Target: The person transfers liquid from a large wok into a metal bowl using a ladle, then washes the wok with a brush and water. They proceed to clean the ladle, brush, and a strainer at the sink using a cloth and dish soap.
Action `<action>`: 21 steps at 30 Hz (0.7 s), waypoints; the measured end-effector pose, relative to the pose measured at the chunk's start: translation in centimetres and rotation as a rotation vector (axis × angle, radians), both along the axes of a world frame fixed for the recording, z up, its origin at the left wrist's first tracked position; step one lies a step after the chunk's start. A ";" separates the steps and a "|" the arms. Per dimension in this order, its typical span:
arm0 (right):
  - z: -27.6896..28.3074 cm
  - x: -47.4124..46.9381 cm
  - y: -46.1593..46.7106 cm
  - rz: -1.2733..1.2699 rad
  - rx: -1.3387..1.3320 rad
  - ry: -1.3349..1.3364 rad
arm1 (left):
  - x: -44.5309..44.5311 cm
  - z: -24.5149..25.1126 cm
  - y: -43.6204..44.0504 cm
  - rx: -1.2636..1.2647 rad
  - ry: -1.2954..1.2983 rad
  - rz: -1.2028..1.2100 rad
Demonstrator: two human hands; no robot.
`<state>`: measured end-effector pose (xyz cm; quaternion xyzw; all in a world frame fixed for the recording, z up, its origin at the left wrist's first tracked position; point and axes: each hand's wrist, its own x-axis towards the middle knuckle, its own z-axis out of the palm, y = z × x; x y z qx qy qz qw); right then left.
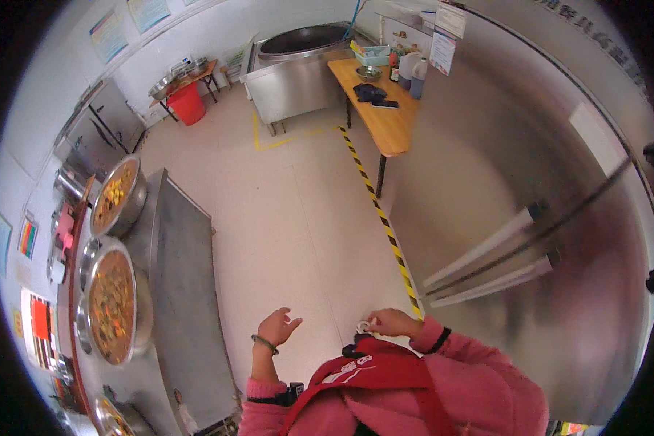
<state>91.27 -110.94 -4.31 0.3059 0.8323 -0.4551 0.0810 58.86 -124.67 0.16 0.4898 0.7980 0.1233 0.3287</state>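
My left hand (278, 329) is raised at the lower middle, with its fingers apart and nothing in them; a dark bangle circles the wrist. My right hand (392, 322) is in front of my red apron (354, 368), its fingers closed on a small white ring-shaped object (363, 327). What that object is, I cannot tell. Dark cloth lies just below it. Both hands are over the pale floor, apart from each other.
At left, large metal bowls of cooked food (111, 305) stand on a steel counter (185, 294). A wooden table (384, 125) holds bottles and a basket. Beyond are a large wok stove (300, 82) and a red bucket (187, 103). Steel cabinet doors (468, 180) line the right.
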 end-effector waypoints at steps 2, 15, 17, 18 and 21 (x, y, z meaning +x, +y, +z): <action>0.9 -4.4 5.2 0.031 0.047 0.042 | -3.2 -0.1 1.2 0.000 -0.005 0.098; 3.5 -23.9 35.3 -0.082 0.021 -0.039 | -30.2 -7.9 14.6 -0.436 0.212 0.246; 3.5 -24.6 38.8 -0.174 -0.002 -0.037 | -33.7 -6.9 23.3 -0.359 0.278 0.187; 3.4 -24.8 40.6 -0.234 -0.050 -0.040 | -34.8 -6.4 28.6 -0.281 0.282 0.177; 2.3 -24.7 45.3 -0.383 -0.049 -0.037 | -36.0 -4.4 44.0 0.013 0.272 -0.015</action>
